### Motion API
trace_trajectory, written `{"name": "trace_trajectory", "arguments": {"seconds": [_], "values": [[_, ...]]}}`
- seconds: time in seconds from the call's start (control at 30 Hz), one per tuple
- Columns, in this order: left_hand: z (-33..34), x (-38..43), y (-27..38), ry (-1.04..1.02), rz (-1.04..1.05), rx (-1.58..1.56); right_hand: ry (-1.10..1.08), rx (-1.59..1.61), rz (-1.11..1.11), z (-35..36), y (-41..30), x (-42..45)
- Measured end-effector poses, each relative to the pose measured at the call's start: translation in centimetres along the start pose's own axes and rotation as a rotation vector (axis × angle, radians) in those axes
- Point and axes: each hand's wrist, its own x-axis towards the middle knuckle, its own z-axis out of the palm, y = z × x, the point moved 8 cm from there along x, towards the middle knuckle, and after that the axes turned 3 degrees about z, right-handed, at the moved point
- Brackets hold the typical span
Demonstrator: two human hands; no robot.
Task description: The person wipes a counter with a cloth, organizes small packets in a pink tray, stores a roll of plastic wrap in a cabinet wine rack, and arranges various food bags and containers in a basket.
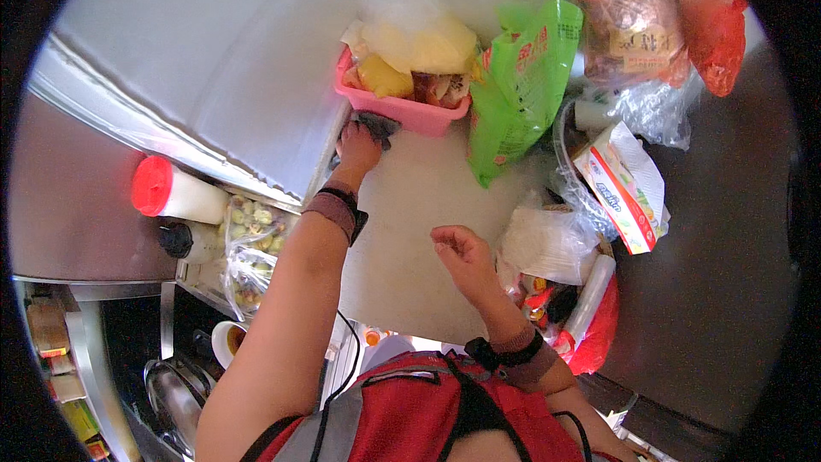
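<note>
On the light work surface (423,205), my left hand (358,146) presses on a dark grey cloth (380,125) at the surface's left edge, beside a pink plastic basket (410,111). The basket holds a yellow packet (385,77) and other bagged food. My right hand (463,258) hovers over the middle right of the surface, fingers loosely curled, with nothing visible in it. A green plastic bag (526,83) stands to the right of the basket.
At the right are a tissue pack (619,189), a clear-wrapped stack (551,240), a film roll (591,301) and a red bag (600,333). A red-lidded container (186,192), a dark-capped bottle (192,242) and bagged green produce (253,224) stand left. Bagged food (632,25) lies upper right.
</note>
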Motion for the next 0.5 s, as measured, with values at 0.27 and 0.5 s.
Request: {"name": "trace_trajectory", "arguments": {"seconds": [0.27, 0.5], "values": [[-0.3, -6.7, 4.0, 0.055, 0.272, -0.043, -0.032, 0.095, 0.048, 0.7, 1.4, -1.4], [1.6, -17.4, 6.7, -0.047, 0.517, -0.240, -0.095, 0.138, 0.037, 1.2, -0.3, -0.9]]}}
